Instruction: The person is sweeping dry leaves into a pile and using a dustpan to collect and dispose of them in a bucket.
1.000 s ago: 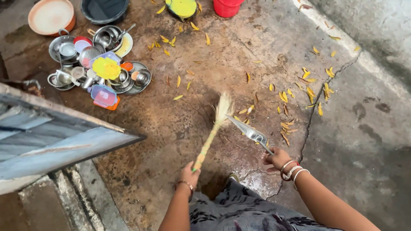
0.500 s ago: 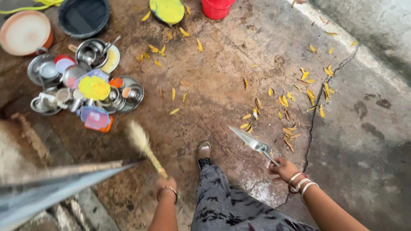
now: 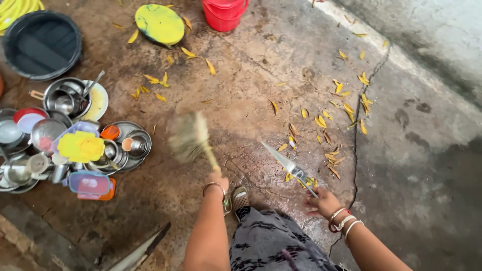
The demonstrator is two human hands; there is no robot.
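Low in the centre, my left hand (image 3: 217,181) grips a blurred, straw-coloured broom (image 3: 189,136); my right hand (image 3: 324,202), fingers curled, holds a metal knife (image 3: 288,166).

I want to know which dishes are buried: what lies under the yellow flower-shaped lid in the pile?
The yellow lid rests on a lilac container among steel bowls and plates. Whatever lies directly beneath the lid is covered, so it cannot be seen.
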